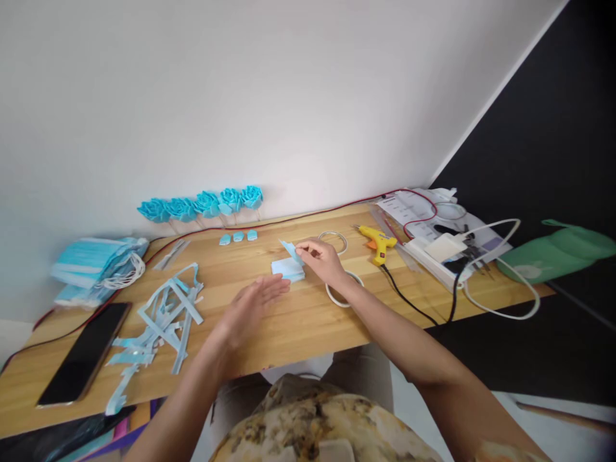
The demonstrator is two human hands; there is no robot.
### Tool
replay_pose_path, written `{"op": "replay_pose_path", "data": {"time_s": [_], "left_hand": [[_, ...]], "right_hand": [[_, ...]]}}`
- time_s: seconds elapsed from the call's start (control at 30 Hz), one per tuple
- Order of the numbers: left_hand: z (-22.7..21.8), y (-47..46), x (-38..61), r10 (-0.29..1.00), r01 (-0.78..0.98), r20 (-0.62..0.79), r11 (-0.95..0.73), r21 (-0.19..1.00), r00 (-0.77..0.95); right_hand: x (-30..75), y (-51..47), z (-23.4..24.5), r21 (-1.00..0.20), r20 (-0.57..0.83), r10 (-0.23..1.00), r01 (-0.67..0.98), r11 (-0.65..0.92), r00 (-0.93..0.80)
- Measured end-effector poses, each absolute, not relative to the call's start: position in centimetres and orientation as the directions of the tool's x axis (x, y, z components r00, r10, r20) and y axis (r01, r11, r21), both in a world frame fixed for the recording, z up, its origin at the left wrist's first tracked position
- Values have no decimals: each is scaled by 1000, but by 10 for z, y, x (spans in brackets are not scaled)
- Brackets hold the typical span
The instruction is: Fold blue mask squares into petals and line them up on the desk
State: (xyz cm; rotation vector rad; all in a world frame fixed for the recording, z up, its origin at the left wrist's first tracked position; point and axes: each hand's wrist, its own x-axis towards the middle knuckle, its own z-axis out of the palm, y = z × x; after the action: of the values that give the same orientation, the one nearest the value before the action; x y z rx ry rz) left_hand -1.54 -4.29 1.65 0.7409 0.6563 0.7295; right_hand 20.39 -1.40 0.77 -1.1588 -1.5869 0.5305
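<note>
Between the thumb and fingers of my right hand [318, 256] is a light blue piece of mask fabric [290, 250], lifted at a slant. Just below it, a small stack of pale blue fabric pieces [287, 269] lies on the wooden table. My left hand [257, 298] is slightly blurred, its fingers stretched out beside the stack's near left edge; it holds nothing. Behind the stack, three small folded blue pieces [238, 237] lie in a row.
Several blue fabric flowers [206, 204] lean against the wall. Left are face masks [99, 263], cut strips [166, 321] and a phone [86, 353]. Right are a yellow glue gun [378, 242], white rings [337, 240], a power strip [436, 266] with cables, and a green pouch [553, 252].
</note>
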Motion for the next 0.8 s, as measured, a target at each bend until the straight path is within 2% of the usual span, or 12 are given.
{"op": "replay_pose_path", "data": {"time_s": [0.1,0.2,0.33,0.5,0.8], "left_hand": [[9,-35,2,744,-410,-309,609,679,593],[8,-24,17,744,-489,-278,626,607,607],[10,-9,24,812,-526,-307,563,637,496],[11,8,19,875,-563,-324,481,672,360],[9,4,13,890,-612,-290,453,649,351]], "right_hand": [[200,-17,9,-649,619,780,502,572,-89],[198,-18,7,-504,661,712,562,655,-237],[199,-17,6,-405,653,665,574,711,-363],[207,-14,8,-498,648,734,617,610,-203],[207,-12,3,-637,506,848,594,492,-160]]}}
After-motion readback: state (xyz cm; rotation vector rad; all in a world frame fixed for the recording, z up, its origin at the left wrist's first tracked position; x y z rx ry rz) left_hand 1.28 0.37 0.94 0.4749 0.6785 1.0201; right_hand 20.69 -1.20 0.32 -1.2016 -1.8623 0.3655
